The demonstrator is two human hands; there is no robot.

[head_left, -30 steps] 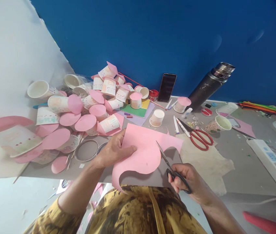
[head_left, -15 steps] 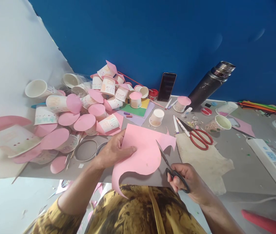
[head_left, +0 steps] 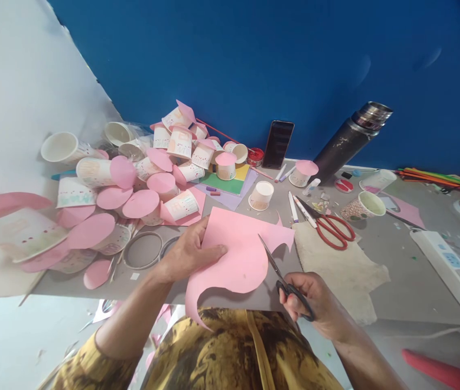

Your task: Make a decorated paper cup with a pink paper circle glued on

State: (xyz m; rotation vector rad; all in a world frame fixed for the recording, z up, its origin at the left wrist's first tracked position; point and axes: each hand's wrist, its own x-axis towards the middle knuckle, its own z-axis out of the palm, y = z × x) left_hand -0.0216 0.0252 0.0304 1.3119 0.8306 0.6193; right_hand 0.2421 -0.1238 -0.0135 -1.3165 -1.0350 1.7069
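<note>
My left hand grips a sheet of pink paper by its left side, thumb on top and fingers beneath. A curved cut runs along the sheet's right and lower edge, and a curling strip hangs off toward my lap. My right hand is closed around the handles of black scissors. Their blades reach up and left into the paper at the cut, near its right side. Just beyond the sheet a white paper cup stands upside down.
Paper cups with pink discs are heaped at the left. Rings of tape lie beside my left hand. Red-handled scissors rest on a beige cloth at right. A phone, a black flask and a power strip stand farther out.
The scissor tips have shifted very slightly up and left in the paper, with the handles a little closer together. Both hands otherwise hold almost the same place.
</note>
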